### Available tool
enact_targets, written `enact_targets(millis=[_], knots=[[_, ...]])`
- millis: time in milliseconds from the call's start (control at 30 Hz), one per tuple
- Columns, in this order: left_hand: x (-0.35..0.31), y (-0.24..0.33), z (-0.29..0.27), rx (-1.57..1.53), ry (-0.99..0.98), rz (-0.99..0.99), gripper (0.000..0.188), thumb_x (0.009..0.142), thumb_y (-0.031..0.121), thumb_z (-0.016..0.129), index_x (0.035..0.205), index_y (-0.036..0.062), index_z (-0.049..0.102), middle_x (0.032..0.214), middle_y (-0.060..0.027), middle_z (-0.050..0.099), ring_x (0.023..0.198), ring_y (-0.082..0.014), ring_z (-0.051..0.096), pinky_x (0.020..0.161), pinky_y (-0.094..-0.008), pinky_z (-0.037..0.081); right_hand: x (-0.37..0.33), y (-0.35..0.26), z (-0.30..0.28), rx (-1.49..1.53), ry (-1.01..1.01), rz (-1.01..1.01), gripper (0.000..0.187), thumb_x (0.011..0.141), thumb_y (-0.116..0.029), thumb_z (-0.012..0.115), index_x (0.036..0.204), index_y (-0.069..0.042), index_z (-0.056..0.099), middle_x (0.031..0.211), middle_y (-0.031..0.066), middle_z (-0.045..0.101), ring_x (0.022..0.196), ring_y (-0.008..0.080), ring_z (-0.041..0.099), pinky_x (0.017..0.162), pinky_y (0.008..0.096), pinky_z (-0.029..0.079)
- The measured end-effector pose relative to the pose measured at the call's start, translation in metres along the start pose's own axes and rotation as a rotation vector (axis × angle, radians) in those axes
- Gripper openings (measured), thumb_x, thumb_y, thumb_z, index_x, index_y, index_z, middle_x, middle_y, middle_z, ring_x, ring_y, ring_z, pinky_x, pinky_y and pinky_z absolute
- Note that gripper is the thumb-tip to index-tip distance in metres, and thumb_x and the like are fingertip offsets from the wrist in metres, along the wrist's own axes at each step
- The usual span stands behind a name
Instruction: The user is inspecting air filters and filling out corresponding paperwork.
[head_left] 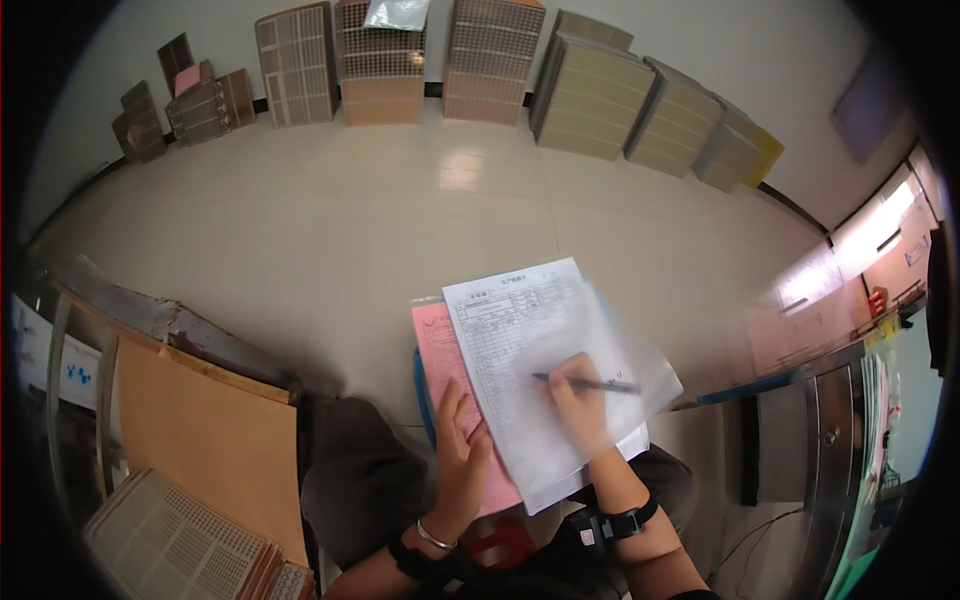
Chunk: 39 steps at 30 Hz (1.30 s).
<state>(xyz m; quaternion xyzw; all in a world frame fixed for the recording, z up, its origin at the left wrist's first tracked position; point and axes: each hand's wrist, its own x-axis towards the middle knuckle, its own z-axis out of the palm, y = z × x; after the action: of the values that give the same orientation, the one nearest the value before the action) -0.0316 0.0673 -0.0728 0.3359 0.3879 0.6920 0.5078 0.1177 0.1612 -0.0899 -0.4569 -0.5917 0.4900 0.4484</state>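
Note:
A white printed form sheet (510, 340) lies on top of a pink sheet (438, 345), both on my lap. My left hand (462, 450) presses flat on the lower left of the papers, thumb over the white sheet. My right hand (580, 405) grips a dark pen (590, 383) whose tip points left onto the form. A translucent plastic sleeve (640, 360), blurred, lies over the right part of the form. Both wrists wear dark straps, and the left also has a thin bracelet.
Stacks of gridded panels (380, 60) lean on the far wall. A brown cardboard sheet (200, 430) and a perforated tray (170, 540) sit at my left. A metal cabinet (830, 440) stands at right. A tiled floor (330, 220) stretches ahead.

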Motion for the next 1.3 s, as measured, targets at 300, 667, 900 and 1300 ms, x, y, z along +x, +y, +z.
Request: enact_targets(millis=[300,667,900,1300], knots=[[0.010,0.011,-0.023,0.248,0.072,-0.252,0.038,0.087,0.002,0.054,0.125,0.0008,0.049,0.117,-0.0052,0.052,0.097,-0.0101,0.051,0.082,-0.0217,0.043,-0.032,-0.029,0.023,0.245,-0.219,0.105,0.017,0.096,-0.017,0.045,0.103,-0.003,0.051,0.102,0.0097,0.061,0.074,0.0115,0.059,0.067,0.0227,0.048],[-0.129,0.148,-0.176,0.539,1.190,0.057,0.016,0.083,-0.001,0.042,0.091,0.0048,0.054,0.079,0.0018,0.045,0.070,-0.0072,0.040,0.065,-0.0194,0.035,-0.022,-0.016,-0.019,-0.134,0.069,-0.037,0.017,0.095,-0.006,0.040,0.102,-0.002,0.055,0.095,0.0084,0.064,0.070,0.0097,0.057,0.061,0.0215,0.045],[-0.196,0.125,-0.320,0.903,1.319,0.101,0.024,0.082,-0.002,0.041,0.103,-0.0009,0.054,0.096,-0.0071,0.052,0.097,-0.0170,0.048,0.087,-0.0285,0.038,-0.020,-0.012,-0.016,-0.215,0.076,-0.022,0.016,0.095,-0.006,0.041,0.102,-0.002,0.055,0.095,0.0090,0.064,0.068,0.0108,0.057,0.061,0.0221,0.045],[0.017,0.125,-0.076,1.248,-0.388,0.263,0.025,0.081,0.002,0.053,0.105,0.0026,0.058,0.117,-0.0125,0.054,0.107,-0.0303,0.052,0.095,-0.0388,0.040,-0.004,-0.024,-0.010,0.033,-0.042,0.068,0.025,0.095,-0.015,0.047,0.112,0.000,0.056,0.082,0.0055,0.061,0.062,0.0060,0.052,0.057,0.0189,0.042]])
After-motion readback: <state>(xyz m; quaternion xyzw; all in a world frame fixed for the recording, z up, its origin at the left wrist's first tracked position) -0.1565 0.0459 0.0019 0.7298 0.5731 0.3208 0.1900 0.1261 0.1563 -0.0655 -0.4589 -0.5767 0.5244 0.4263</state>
